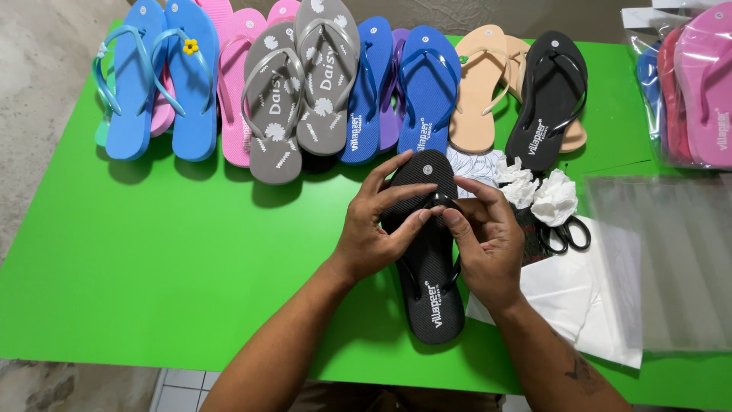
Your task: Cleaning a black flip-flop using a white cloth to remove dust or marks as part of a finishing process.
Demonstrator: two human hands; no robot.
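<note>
A black flip-flop (pixel 431 299) lies lengthwise on the green table (pixel 175 252), toe pointing away from me. My left hand (pixel 377 223) grips its left side, fingers curled over the toe end and thumb near the strap. My right hand (pixel 486 243) holds its right side, with thumb and fingers pinching the black strap near the toe post. A second black flip-flop (pixel 549 95) lies at the back right.
A row of flip-flops runs along the far edge: light blue (pixel 191 91), pink (pixel 232 91), grey (pixel 305 84), blue (pixel 427 88), tan (pixel 480 84). Crumpled white paper (pixel 553 197), black scissors (pixel 568 233), clear plastic bags (pixel 671 259) and bagged pink flip-flops (pixel 698 84) lie at the right.
</note>
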